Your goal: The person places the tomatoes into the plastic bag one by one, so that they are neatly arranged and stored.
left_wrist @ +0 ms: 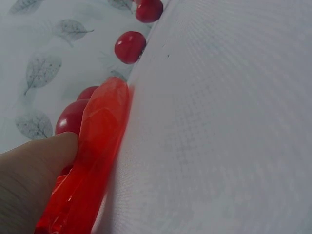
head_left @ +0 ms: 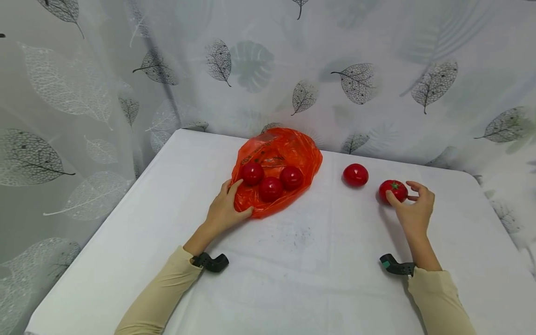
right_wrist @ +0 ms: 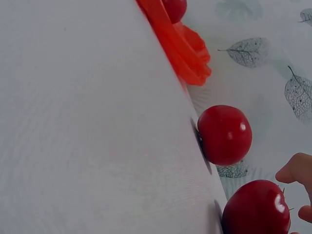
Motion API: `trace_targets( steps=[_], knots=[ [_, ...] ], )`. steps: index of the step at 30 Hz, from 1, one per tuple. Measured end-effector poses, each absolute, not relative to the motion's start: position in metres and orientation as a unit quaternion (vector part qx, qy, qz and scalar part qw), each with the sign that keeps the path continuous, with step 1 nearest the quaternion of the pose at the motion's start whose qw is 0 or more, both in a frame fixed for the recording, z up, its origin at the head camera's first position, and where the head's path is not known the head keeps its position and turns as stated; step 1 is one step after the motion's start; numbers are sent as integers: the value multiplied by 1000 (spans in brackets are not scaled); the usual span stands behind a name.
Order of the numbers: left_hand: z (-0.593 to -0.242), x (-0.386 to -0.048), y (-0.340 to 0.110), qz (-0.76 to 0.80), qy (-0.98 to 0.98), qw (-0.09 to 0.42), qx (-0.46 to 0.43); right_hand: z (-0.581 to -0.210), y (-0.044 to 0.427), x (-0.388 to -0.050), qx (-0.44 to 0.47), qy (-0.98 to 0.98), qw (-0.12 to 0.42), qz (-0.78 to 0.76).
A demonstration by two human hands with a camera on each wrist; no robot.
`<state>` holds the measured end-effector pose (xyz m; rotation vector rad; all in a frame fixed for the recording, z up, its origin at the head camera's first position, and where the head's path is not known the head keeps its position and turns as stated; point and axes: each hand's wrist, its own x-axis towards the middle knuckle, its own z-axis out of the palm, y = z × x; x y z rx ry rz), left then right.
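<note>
In the head view, my left hand (head_left: 226, 207) is at the left edge of an orange-red plastic bag (head_left: 307, 144), its fingers and thumb holding the rim. The left wrist view shows the thumb (left_wrist: 61, 148) against the crinkled plastic. Three red tomatoes, one of them the front tomato (head_left: 271, 189), lie in the opened bag. At the right, my right hand (head_left: 414, 211) curves around a tomato (head_left: 393, 187) with a green stem star. In the right wrist view, a gap shows between its fingers (right_wrist: 297, 170) and that tomato (right_wrist: 256, 209); the thumb is hidden there.
Another tomato (head_left: 355, 175) lies on the white table (head_left: 293, 270) between the bag and my right hand. A leaf-patterned curtain (head_left: 259, 70) hangs behind the table's back edge. Both wrists wear black camera mounts.
</note>
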<state>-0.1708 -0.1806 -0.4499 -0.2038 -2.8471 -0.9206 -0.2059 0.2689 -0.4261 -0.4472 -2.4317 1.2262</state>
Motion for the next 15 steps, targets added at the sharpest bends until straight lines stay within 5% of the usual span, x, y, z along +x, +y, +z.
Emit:
trace_targets(
  steps=[15],
  knots=[
    [-449, -170, -181, -309, -947, 63, -60, -429, 266, -216, -165, -874, 140, 435]
  ],
)
